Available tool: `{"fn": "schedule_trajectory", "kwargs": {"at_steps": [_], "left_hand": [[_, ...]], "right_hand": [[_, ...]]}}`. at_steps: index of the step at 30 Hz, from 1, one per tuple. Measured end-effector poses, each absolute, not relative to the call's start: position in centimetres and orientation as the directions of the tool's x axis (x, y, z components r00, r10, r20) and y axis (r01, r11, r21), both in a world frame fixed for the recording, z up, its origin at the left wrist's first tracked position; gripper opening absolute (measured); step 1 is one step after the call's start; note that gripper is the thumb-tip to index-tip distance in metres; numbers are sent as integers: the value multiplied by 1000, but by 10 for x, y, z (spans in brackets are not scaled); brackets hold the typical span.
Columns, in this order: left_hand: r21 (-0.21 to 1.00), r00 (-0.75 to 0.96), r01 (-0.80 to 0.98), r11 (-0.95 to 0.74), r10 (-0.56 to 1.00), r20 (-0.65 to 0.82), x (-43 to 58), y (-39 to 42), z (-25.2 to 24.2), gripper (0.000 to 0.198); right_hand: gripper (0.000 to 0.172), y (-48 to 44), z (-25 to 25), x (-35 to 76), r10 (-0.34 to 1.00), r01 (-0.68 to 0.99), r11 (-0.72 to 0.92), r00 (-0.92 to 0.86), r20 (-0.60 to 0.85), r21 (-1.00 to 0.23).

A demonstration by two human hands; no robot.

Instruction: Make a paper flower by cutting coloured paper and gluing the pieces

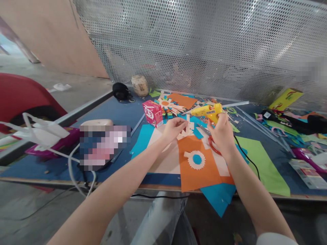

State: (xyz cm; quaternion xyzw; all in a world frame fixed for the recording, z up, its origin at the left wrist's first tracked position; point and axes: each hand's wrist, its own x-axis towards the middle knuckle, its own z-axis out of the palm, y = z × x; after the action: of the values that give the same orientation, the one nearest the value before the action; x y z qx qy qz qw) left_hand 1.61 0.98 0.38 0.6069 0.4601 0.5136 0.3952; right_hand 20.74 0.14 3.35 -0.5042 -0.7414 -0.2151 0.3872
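My right hand point(222, 136) is wrapped round the handle of a yellow glue gun point(204, 110), its nozzle pointing left. A small white paper strip point(188, 124) is pinched in the closed fingers of my left hand point(175, 128), just below the nozzle. Scissors with orange handles point(214, 147) lie partly under my right hand. In front of both hands, a white scalloped paper ring point(189, 162) with a blue disc point(197, 159) rests on an orange paper sheet point(187, 180).
Blue sheets point(217, 197), a green sheet point(270, 166) and paper scraps cover the table point(102, 110). A pink box point(154, 114) stands left of centre, with a jar point(140, 85) and black tape roll point(120, 91) behind. Perforated metal point(191, 44) rises behind; the glue gun's cord point(249, 156) trails right.
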Motion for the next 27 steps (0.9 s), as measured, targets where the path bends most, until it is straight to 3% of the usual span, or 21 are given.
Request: {"fn": "schedule_trajectory", "kwargs": {"at_steps": [27], "left_hand": [[951,47,126,-283,959,280,14,11,3,23]], "right_hand": [[11,-1,35,208,603,913,399,-195,774,-81]]}}
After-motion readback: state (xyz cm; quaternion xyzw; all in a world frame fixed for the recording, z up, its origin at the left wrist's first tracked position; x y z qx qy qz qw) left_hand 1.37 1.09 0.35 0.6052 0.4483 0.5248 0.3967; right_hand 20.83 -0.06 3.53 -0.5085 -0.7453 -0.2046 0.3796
